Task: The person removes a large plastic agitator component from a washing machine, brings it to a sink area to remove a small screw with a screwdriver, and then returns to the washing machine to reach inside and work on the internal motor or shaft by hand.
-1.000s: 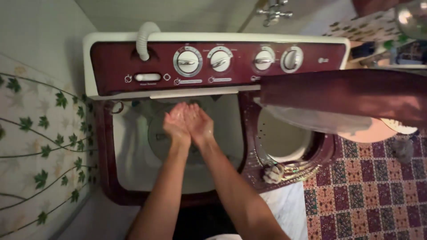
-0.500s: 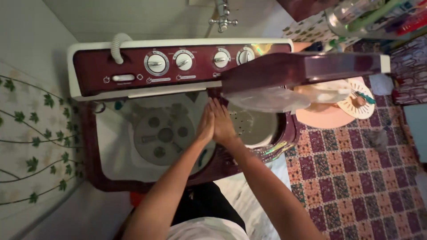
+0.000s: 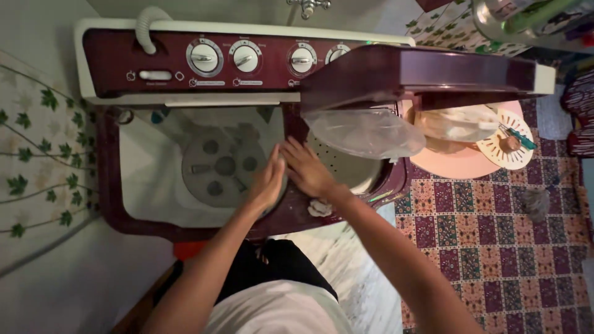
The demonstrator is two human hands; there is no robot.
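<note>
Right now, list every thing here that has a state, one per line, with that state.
Wash tub: open on top, no laundry visible, agitator plate showing.
Spin tub: open.
Spin-tub lid: raised.
Clear inner cover: lifted up under the lid.
Control dials: settings too small to tell.
Left hand: bare, empty, fingers together.
Right hand: bare, empty, fingers spread, beside the left hand.

Home laundry corner: twin-tub washing machine (image 3: pixel 185 74), wall tap (image 3: pixel 306 7).
</note>
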